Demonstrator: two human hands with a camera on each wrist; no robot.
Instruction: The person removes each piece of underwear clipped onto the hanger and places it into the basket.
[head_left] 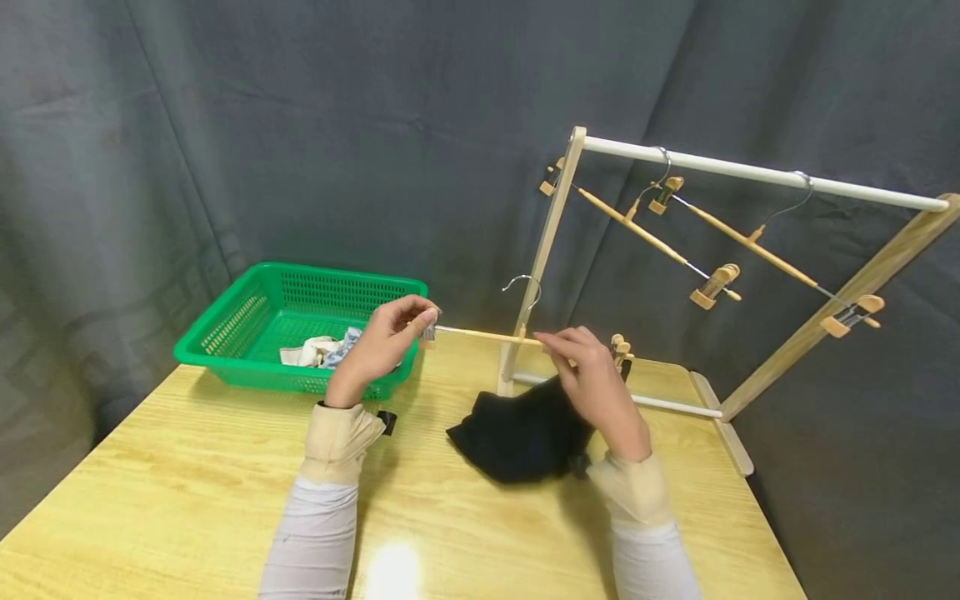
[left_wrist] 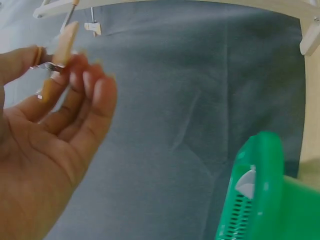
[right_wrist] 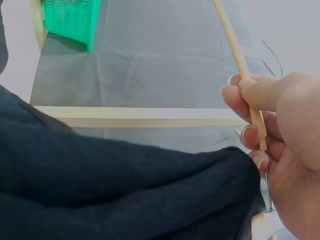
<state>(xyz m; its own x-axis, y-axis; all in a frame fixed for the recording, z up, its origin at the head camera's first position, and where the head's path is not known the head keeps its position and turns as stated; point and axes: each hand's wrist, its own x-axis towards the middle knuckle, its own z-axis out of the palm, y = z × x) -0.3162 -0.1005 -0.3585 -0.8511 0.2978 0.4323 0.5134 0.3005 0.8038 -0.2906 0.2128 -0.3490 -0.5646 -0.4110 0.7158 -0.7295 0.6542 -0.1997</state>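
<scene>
Both hands hold one wooden clip hanger (head_left: 491,335) above the table, its metal hook upright. At the hanger's left end, my left hand (head_left: 390,337) pinches the wooden clip (left_wrist: 64,46) between thumb and fingers; no cloth shows in that clip. My right hand (head_left: 592,379) grips the wooden bar (right_wrist: 234,47) right of the hook, thumb on one side and fingertips on the other. A black garment (head_left: 517,433) hangs beneath the right hand, by the right clip (head_left: 621,348). The hand partly hides where garment and clip meet.
A green basket (head_left: 247,367) at the left holds white and light blue cloth (head_left: 318,352). At the right stands a rack with a white rail (head_left: 731,168), where two clip hangers (head_left: 645,233) hang without garments. One rack post (head_left: 551,242) rises just behind the held hanger.
</scene>
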